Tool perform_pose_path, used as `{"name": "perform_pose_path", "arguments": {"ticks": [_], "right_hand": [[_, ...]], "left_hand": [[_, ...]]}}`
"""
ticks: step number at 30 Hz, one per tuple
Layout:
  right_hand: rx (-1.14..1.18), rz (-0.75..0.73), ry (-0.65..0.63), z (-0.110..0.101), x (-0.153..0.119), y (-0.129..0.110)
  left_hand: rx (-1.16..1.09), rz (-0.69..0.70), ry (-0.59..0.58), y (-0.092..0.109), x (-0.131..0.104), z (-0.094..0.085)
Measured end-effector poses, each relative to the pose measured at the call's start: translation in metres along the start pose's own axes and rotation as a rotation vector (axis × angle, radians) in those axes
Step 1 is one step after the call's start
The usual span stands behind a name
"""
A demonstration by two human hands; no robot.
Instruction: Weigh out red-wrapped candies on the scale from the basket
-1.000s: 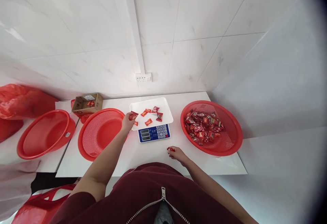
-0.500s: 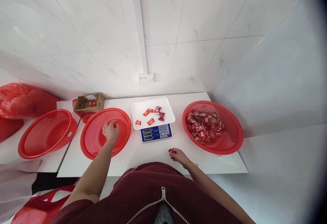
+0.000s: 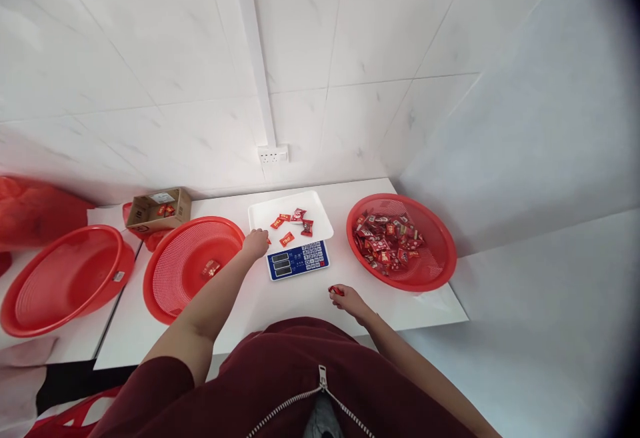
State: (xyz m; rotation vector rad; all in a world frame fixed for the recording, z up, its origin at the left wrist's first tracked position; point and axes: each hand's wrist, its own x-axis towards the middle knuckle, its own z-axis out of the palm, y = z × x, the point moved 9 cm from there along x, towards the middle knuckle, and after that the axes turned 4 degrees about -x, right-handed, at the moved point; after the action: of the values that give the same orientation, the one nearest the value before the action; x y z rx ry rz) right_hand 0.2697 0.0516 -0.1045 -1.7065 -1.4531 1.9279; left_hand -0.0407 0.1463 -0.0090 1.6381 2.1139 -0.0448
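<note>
My left hand (image 3: 257, 243) is at the left edge of the white weighing tray (image 3: 320, 215), its fingers closed over a small red candy packet (image 3: 269, 241) that they mostly hide. Several more red wrapped candies (image 3: 287, 239) lie scattered on that tray, above the blue keypad of the digital scale (image 3: 299, 260). Low over the tabletop, right of the scale, my right hand (image 3: 347, 301) is closed around a red wrapped candy (image 3: 335, 290). Beneath my left forearm, the red strainer basket (image 3: 167, 278) has a few candies (image 3: 211, 269) at its bottom.
Another red strainer basket (image 3: 440, 268) on the right holds a heap of wrapped candies (image 3: 387, 241). At left are a red basin (image 3: 65, 285), an open cardboard box (image 3: 160, 215) with a few packets, and a red plastic bag (image 3: 45, 211). A tiled wall rises behind the table.
My left hand has moved right from over the left basket to the packet at the tray's left edge. Candies now show in that basket. My right hand stays nearly still, and the view has shifted slightly.
</note>
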Motion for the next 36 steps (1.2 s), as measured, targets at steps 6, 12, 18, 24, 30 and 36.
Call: {"name": "perform_pose_path", "arguments": {"ticks": [6, 12, 18, 24, 30, 36], "right_hand": [[0.001, 0.018, 0.018, -0.003, -0.006, 0.014], [-0.023, -0.006, 0.020, -0.008, -0.004, 0.013], [-0.048, -0.017, -0.013, -0.014, -0.002, 0.015], [-0.091, -0.050, -0.076, -0.022, 0.002, 0.016], [-0.194, -0.071, -0.155, -0.031, 0.010, 0.014], [-0.220, -0.106, -0.201, -0.023, 0.017, 0.003]], "left_hand": [[-0.057, 0.008, 0.065, 0.037, 0.005, 0.004], [-0.091, 0.080, 0.040, 0.075, 0.005, 0.014], [-0.137, 0.070, 0.000, 0.080, 0.010, 0.023], [-0.249, -0.008, 0.166, 0.068, 0.009, 0.006], [-0.267, -0.219, 0.390, -0.010, -0.044, -0.047], [-0.190, -0.463, 0.429, -0.094, -0.109, -0.060]]}}
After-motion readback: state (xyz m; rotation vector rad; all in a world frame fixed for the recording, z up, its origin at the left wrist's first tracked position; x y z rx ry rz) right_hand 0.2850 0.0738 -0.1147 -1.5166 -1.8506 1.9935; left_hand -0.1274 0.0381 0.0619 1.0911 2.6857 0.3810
